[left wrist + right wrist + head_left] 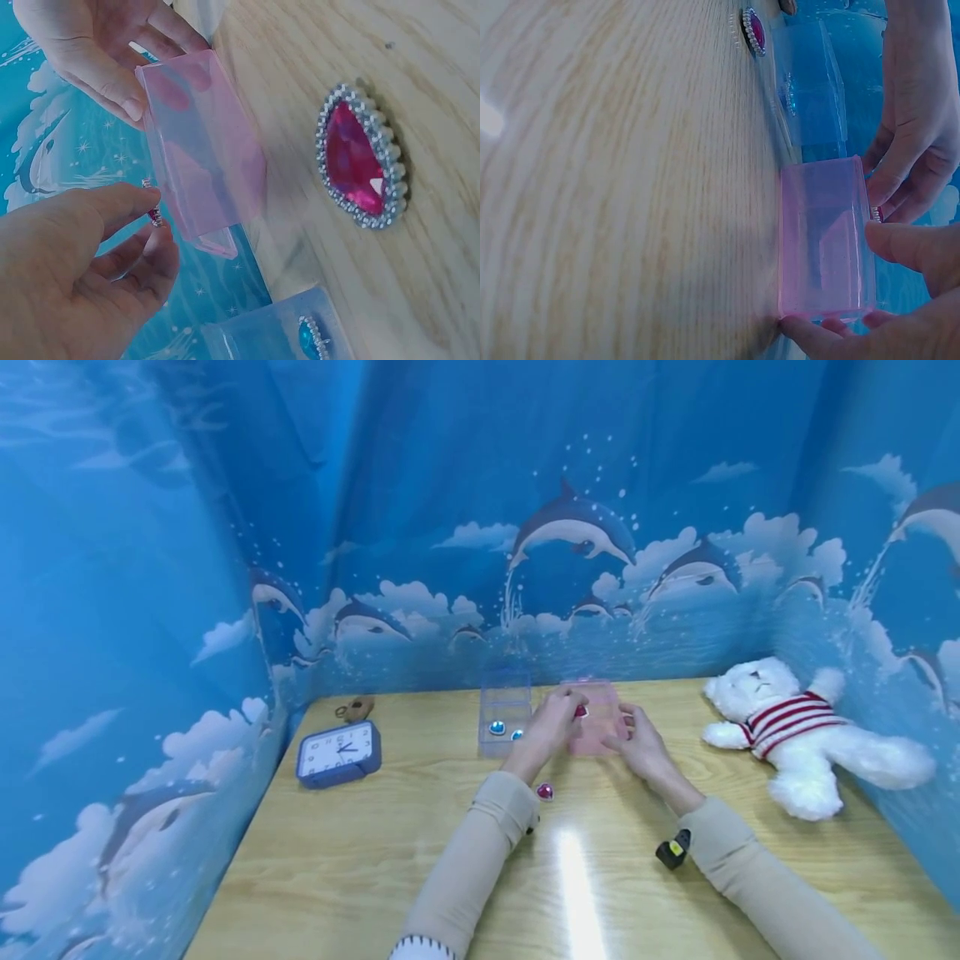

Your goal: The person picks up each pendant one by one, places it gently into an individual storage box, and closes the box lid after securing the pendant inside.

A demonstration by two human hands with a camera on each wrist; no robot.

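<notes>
Sleeves (pixel 465 868) nearest, 4 and 6 o'clock. Left hand (pixel 553 718) pinches red gem (pixel 154 214) by pink box (pixel 596 739); right hand (pixel 641 743) grips box at its 3 o'clock side. Second gem (pixel 545 792) on tabletop (pixel 420 843), box's 7 o'clock. Gems look light, rigid, slick-faced: take beaded rim. Box probably thin, brittle; hold walls gently.

Clock (pixel 339 753), boxes (pixel 592 743), gem (pixel 544 792), bear (pixel 795 727) on table (pixel 360 852)

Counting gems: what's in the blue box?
Two blue gems show. In the head view, the left hand covers part of the box; whatever lies behind can't be seen.
</notes>
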